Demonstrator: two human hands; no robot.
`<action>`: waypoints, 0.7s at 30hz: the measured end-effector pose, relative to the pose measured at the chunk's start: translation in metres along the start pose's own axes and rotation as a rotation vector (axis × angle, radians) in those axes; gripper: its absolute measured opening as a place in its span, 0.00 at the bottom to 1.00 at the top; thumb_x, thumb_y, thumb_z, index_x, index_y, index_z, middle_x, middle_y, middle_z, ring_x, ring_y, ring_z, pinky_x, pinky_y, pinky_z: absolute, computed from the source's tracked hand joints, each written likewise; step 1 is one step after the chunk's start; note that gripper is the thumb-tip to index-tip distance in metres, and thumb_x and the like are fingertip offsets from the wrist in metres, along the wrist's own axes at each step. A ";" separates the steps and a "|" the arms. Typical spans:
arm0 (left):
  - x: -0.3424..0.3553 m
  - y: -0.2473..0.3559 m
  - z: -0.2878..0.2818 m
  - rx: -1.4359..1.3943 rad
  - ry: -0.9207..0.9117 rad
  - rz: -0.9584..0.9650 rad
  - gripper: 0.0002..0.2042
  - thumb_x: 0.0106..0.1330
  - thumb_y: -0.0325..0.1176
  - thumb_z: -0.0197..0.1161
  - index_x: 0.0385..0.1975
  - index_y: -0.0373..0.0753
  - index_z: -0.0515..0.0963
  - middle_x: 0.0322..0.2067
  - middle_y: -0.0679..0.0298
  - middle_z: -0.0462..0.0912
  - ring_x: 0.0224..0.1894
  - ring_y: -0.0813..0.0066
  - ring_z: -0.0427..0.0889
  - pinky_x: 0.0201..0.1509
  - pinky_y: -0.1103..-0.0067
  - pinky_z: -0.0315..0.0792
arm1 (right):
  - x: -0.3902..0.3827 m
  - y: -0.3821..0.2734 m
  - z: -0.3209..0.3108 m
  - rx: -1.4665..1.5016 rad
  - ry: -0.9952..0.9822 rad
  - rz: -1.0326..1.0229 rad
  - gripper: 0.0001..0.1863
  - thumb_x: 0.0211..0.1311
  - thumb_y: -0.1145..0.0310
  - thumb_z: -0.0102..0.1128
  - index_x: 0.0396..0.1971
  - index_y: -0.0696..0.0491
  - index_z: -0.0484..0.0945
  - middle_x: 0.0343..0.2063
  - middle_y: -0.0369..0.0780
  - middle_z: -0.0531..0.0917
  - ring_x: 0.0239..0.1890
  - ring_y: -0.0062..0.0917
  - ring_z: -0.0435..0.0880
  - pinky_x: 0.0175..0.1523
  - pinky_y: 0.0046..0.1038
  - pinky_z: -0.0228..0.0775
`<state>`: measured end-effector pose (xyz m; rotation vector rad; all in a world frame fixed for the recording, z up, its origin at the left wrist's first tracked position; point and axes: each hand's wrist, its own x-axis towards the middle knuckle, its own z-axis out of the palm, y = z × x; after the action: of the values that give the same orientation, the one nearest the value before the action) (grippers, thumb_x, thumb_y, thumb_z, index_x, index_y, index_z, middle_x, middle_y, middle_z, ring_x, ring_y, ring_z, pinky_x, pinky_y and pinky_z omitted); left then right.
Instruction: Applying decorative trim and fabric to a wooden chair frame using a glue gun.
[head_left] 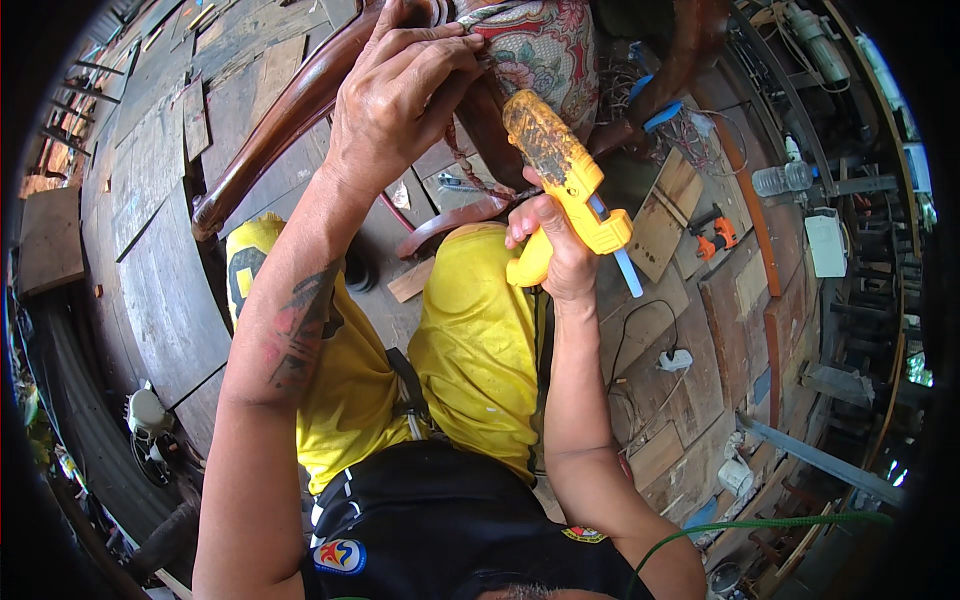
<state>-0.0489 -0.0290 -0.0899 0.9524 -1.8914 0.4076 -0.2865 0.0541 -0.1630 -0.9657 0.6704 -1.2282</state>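
My right hand [558,240] grips the handle of a yellow hot glue gun [572,180]. Its nozzle end is dark with grime and leans toward the chair, and a pale glue stick [628,272] pokes out of its back. My left hand [395,100] rests at the edge of the flowered upholstery [535,50] on a carved, polished wooden chair [290,110]. Its fingers are bent and pinched at a cord trim there; their tips are partly hidden. A braided cord [460,160] hangs below that hand.
Plank flooring [165,300] surrounds my yellow-trousered knees. To the right lie loose boards [665,215], an orange-and-black clamp [716,235], a white plug [675,360] with black cable and a plastic bottle [782,180]. A curved wooden piece [455,222] is by my knee.
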 end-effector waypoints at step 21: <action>0.007 0.005 -0.003 -0.058 0.027 0.034 0.11 0.61 0.23 0.75 0.42 0.38 0.83 0.44 0.63 0.91 0.47 0.61 0.89 0.73 0.51 0.71 | -0.002 0.002 0.000 0.054 0.024 -0.009 0.27 0.76 0.67 0.66 0.66 0.68 0.70 0.28 0.36 0.78 0.30 0.22 0.80 0.38 0.28 0.79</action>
<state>-0.0526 -0.0273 -0.0815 0.8737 -1.8868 0.3816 -0.2867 0.0563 -0.1647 -0.9112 0.6488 -1.2614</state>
